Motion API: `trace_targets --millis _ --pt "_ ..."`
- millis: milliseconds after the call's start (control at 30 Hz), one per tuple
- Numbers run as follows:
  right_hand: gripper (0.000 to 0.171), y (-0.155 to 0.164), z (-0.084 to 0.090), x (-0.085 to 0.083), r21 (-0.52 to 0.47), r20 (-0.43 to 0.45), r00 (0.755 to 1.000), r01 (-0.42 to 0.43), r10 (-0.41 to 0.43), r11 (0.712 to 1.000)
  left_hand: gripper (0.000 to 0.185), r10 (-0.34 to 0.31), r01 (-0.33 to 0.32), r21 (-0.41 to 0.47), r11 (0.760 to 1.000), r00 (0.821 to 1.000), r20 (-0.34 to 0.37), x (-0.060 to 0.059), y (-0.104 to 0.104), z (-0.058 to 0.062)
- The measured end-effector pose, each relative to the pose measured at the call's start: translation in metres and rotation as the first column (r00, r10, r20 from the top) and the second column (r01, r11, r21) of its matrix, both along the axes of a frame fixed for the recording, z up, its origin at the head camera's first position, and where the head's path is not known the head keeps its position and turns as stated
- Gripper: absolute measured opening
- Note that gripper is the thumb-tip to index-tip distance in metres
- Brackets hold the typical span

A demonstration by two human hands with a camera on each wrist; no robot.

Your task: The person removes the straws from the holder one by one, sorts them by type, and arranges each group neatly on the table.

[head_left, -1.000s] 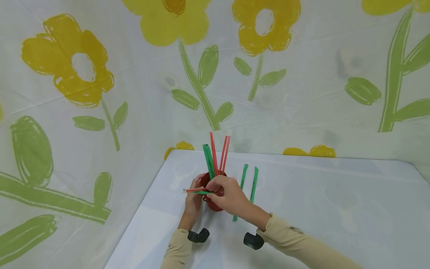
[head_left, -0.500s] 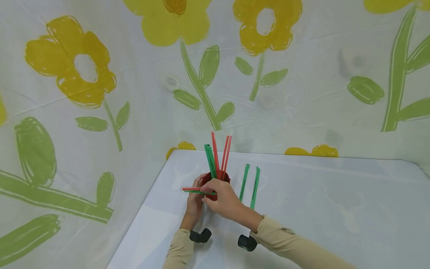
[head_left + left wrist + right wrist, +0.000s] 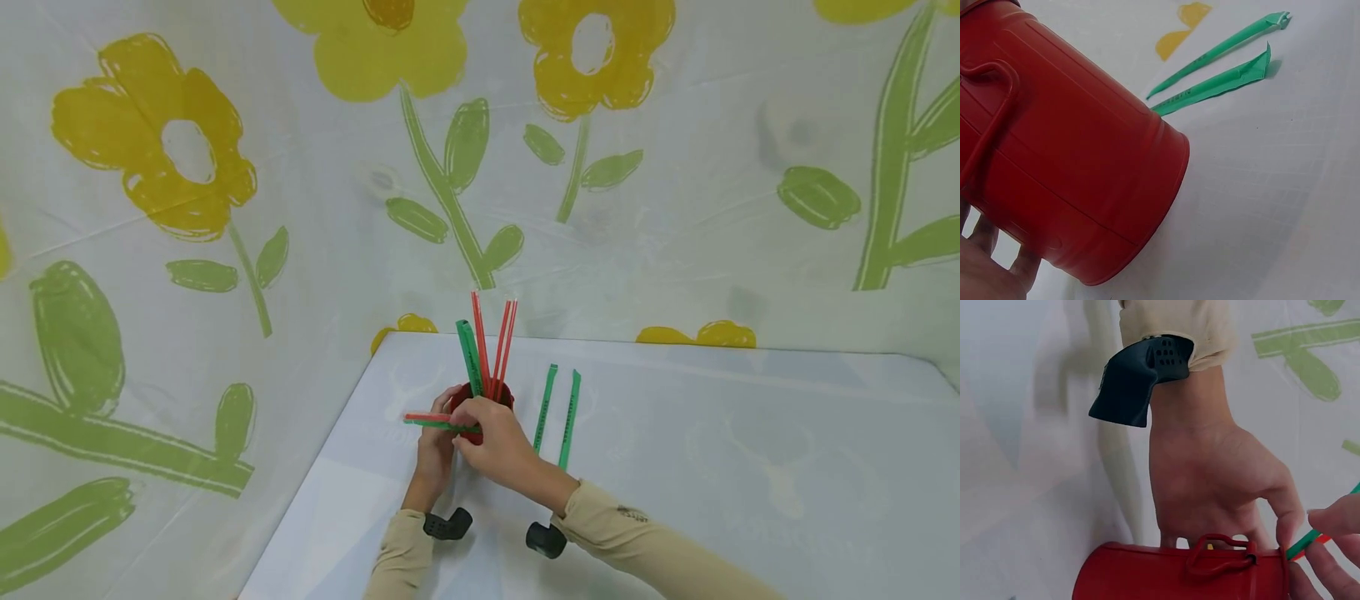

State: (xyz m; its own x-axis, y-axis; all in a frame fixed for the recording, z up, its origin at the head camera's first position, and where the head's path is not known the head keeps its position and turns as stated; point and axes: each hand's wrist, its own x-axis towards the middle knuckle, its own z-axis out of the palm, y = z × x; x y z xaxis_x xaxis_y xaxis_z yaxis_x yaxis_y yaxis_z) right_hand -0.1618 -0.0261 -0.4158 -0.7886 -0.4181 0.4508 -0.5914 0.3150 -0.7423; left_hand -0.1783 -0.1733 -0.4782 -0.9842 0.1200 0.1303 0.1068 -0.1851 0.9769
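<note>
White yellow-flowered cloth (image 3: 690, 250) hangs behind a pale table (image 3: 697, 467).

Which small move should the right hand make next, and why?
Probably, the right hand should turn the pinched bundle of slim, straight red and green sticks upright, then lower it into the red, cylindrical, metal-looking pail. The bundle lies nearly level by the rim, while similar long red and green sticks already stand inside and the left hand holds the pail.

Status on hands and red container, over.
Left hand grips red container. Right hand pinches red and green sticks. Possibly in the way: other sticks standing inside.
</note>
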Motion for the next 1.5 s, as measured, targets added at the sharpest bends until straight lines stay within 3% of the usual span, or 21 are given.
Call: trace_targets --millis 400,700,900,1067,1200,1500 --pt "0.024 -0.010 -0.009 0.000 0.009 -0.075 0.990 0.119 -0.118 0.993 0.046 0.017 -0.017 -0.018 1.000 1.000 -0.006 0.000 0.000 0.001" --pt "0.020 -0.013 -0.013 -0.002 0.010 -0.096 0.987 0.127 -0.126 0.992 0.049 0.014 -0.014 -0.013 1.000 1.000 -0.005 0.002 0.001 0.003" --pt "0.018 -0.011 -0.013 -0.004 -0.083 -0.103 0.988 0.107 -0.115 0.991 0.048 0.011 -0.011 0.001 1.000 1.000 -0.014 0.000 0.000 0.001" --pt "0.018 -0.008 -0.013 -0.006 -0.174 -0.141 0.985 0.073 -0.099 0.982 0.048 0.039 -0.038 0.018 0.999 0.999 -0.022 -0.009 -0.002 -0.012" --pt "0.019 -0.007 -0.011 -0.007 -0.214 -0.122 0.985 0.092 -0.120 0.972 0.049 0.061 -0.061 0.016 0.998 0.998 -0.008 -0.013 -0.003 -0.021" --pt "0.024 -0.003 -0.005 -0.006 -0.314 -0.144 0.979 0.093 -0.144 0.945 0.052 0.071 -0.071 -0.005 0.997 0.997 0.030 -0.013 -0.003 -0.023"
